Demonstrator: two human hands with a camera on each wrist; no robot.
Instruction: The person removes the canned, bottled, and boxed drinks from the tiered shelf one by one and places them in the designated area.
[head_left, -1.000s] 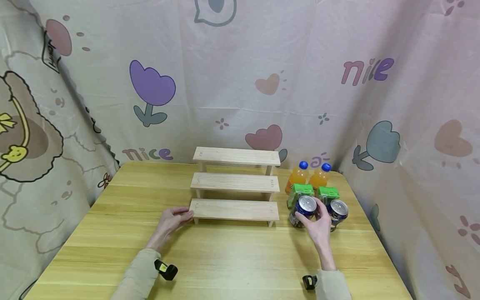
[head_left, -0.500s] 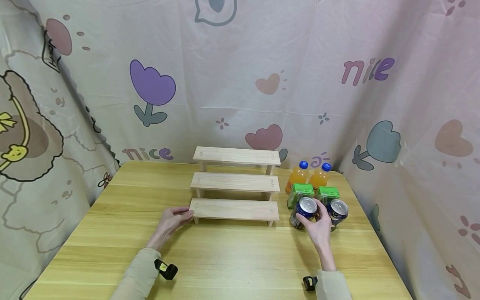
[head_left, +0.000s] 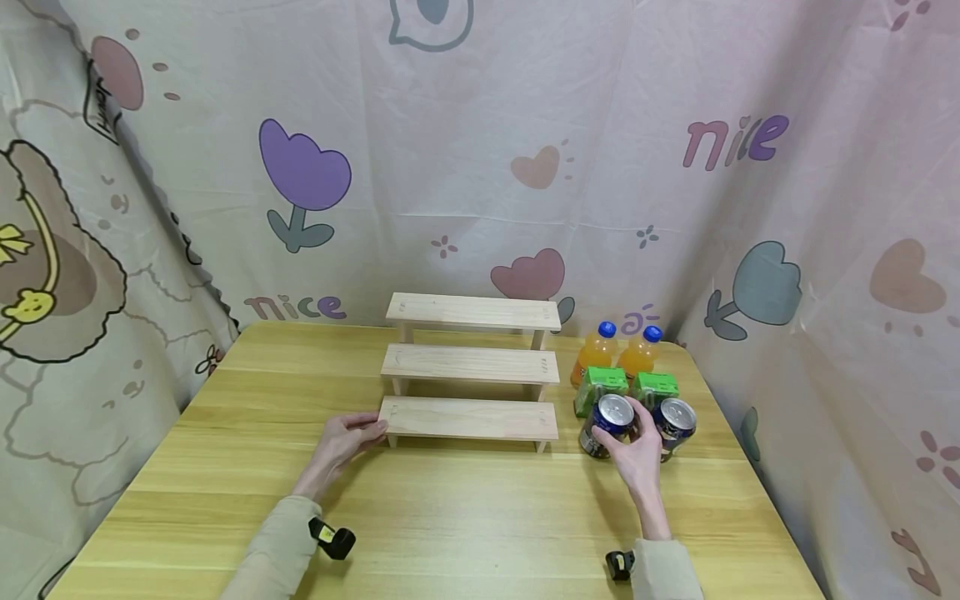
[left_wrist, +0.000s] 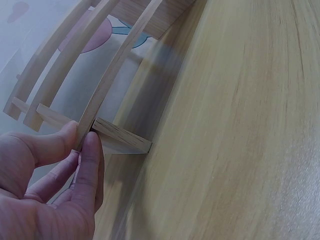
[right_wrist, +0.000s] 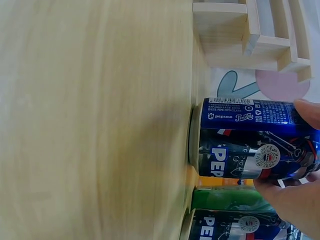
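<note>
A three-step wooden shelf (head_left: 471, 418) stands near the middle of the table. My left hand (head_left: 341, 446) pinches the left end of its lowest board, thumb above and fingers below, as the left wrist view shows. At the right, my right hand (head_left: 639, 460) grips a dark blue Pepsi can (right_wrist: 245, 142) around its upper part. The can is upright, its base close to the tabletop. A second Pepsi can (head_left: 677, 417) stands just right of that hand, partly hidden by it in the head view.
Behind the cans are two green-topped boxes, the left box (head_left: 606, 380) and right box (head_left: 657, 386). Farther back stand two orange drink bottles with blue caps, a left bottle (head_left: 596, 354) and a right bottle (head_left: 640, 354). A patterned curtain (head_left: 450, 150) hangs behind the table.
The gripped can has shifted very slightly right and toward me since one second ago, with the right hand. My left hand keeps its place on the shelf.
</note>
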